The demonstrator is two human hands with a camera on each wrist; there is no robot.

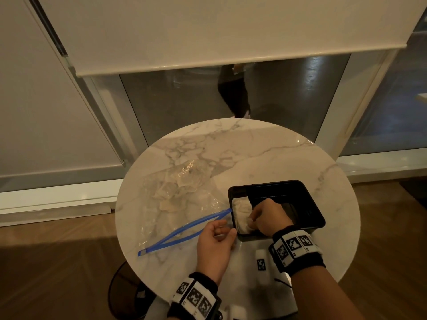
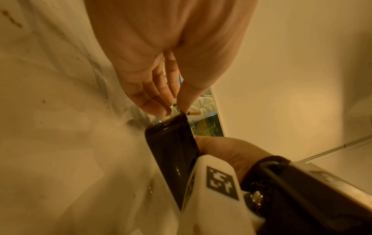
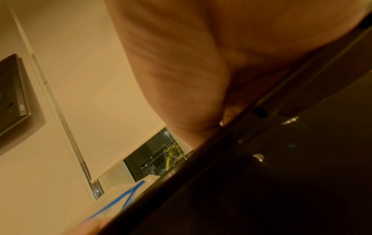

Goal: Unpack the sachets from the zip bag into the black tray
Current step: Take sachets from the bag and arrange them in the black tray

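A clear zip bag (image 1: 180, 199) with a blue zip strip (image 1: 184, 232) lies open on the round marble table (image 1: 265, 146), with pale sachets (image 1: 168, 202) still inside. The black tray (image 1: 300, 188) stands to its right. My right hand (image 1: 254, 221) is down in the tray's left end, fingers curled round white sachets (image 1: 241, 211). My left hand (image 1: 223, 229) pinches the bag's rim beside the tray's near left corner. In the left wrist view thumb and fingers (image 2: 175, 108) meet just above the tray's corner (image 2: 173, 143). The right wrist view shows mostly palm (image 3: 181, 63) and tray rim (image 3: 201, 167).
A small white block with a printed marker (image 1: 261, 262) lies on the table near its front edge, with a thin black cable (image 1: 283, 282) beside it. Behind the table stands a window with a roller blind (image 1: 208, 42). Wooden floor (image 1: 57, 262) surrounds the table.
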